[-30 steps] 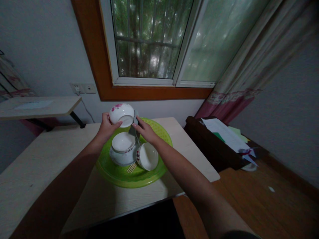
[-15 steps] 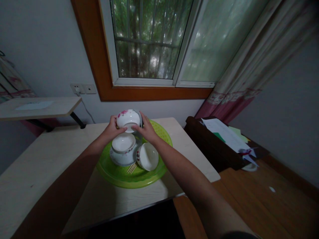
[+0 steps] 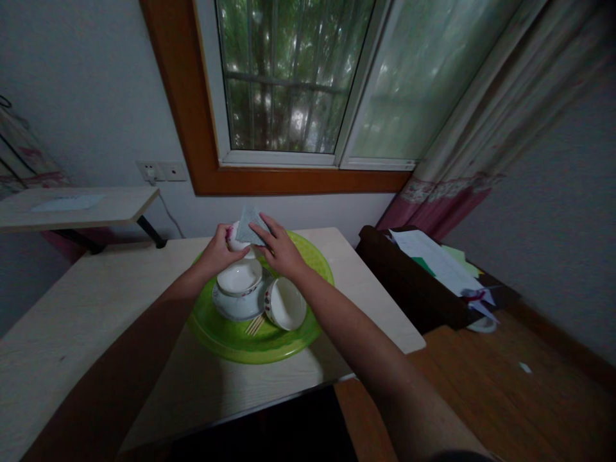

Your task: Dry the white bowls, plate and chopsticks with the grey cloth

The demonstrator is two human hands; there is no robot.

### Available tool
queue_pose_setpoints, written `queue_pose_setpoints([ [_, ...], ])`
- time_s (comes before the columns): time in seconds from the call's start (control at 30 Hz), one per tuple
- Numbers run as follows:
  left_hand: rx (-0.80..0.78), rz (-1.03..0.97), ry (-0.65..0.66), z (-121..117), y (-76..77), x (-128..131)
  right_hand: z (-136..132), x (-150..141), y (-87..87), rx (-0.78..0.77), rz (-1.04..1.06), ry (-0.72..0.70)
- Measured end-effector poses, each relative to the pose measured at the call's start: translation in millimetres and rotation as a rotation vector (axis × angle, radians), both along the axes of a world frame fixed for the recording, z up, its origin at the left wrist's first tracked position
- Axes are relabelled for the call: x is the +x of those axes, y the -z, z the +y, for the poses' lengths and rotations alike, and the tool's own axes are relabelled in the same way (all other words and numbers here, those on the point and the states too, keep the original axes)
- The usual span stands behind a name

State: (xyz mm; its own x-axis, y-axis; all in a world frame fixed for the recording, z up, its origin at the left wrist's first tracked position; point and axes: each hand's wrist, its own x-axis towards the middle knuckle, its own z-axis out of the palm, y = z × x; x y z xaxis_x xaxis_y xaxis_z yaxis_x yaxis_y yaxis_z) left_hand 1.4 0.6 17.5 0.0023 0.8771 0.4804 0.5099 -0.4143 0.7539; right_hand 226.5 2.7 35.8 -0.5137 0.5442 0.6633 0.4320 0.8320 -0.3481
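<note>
My left hand [image 3: 219, 252] is closed around the side of a white bowl with pink flowers [image 3: 233, 237], held above a round green tray [image 3: 226, 346]. Pressed over that bowl is a grey-blue cloth [image 3: 250, 224], gripped by my right hand [image 3: 280, 249]; it covers much of the bowl. Below my hands, another white bowl [image 3: 239, 277] sits on an upturned larger dish [image 3: 238, 305]. To its right a flower-patterned bowl [image 3: 289, 305] lies tilted with its mouth toward me. A few chopsticks [image 3: 255, 325] stick out beside it.
The tray rests on a pale wooden table [image 3: 370, 308]. At left stands a raised shelf [image 3: 120, 202] on black legs, with a sheet on it. A window [image 3: 293, 83] is behind. Papers [image 3: 433, 256] lie on a dark piece of furniture at right.
My right hand has brought the cloth from behind the held bowl round over its outside. My left hand keeps hold of the bowl; the dishes on the tray have not moved.
</note>
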Motion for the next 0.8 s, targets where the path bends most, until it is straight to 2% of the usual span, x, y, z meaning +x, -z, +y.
queue_pose_setpoints([
  [0.17,0.003,0.016,0.021,-3.3,-3.8,1.4,-12.9,-4.1,-7.6,0.081,-0.072,-0.07],
  [0.27,0.021,0.02,-0.013,-4.1,-4.1,1.3,-16.4,-6.0,-10.5,0.05,-0.068,-0.071],
  [0.43,0.045,0.0,-0.092,-2.1,-3.1,-1.7,-8.3,-3.9,-5.1,-0.107,0.096,-0.009],
  [0.7,0.06,-0.049,-0.135,1.9,-1.1,-7.2,5.6,-5.2,12.8,-0.49,0.276,0.025],
  [0.8,0.027,-0.017,-0.123,0.7,-2.1,-6.0,6.2,-8.0,15.3,-0.529,0.289,0.029],
])
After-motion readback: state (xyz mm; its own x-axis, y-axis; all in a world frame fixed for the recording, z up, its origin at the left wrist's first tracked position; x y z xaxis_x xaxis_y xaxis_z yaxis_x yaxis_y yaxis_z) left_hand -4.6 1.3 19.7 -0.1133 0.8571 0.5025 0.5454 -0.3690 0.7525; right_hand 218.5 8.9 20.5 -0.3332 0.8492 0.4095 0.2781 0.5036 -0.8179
